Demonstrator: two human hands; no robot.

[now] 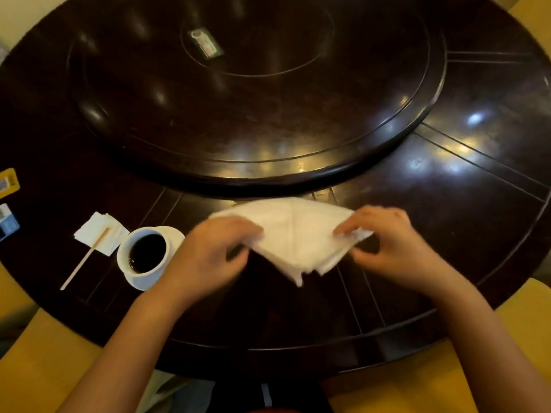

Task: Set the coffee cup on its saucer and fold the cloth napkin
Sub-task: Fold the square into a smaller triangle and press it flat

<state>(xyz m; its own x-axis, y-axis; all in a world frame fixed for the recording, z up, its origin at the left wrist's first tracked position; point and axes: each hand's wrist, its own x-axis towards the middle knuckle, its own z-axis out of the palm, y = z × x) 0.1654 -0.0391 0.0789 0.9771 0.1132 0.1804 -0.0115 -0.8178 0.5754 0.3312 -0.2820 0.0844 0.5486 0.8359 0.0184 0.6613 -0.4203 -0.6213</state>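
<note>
A white cloth napkin point(293, 234), folded into a layered wedge, is held just above the dark table point(432, 204) in front of me. My left hand point(208, 254) pinches its left corner. The right corner sits between the fingers of my right hand point(393, 242). To the left stands a white coffee cup point(146, 254) full of dark coffee, resting on its white saucer point(176, 236), close to my left wrist.
A raised round turntable point(253, 93) fills the table's middle, with a small packet point(205, 43) on it. Paper napkins point(97, 232) and a wooden stirrer point(83, 260) lie left of the cup. Sachets point(7, 201) lie at the far left edge. Yellow chairs point(41, 365) flank me.
</note>
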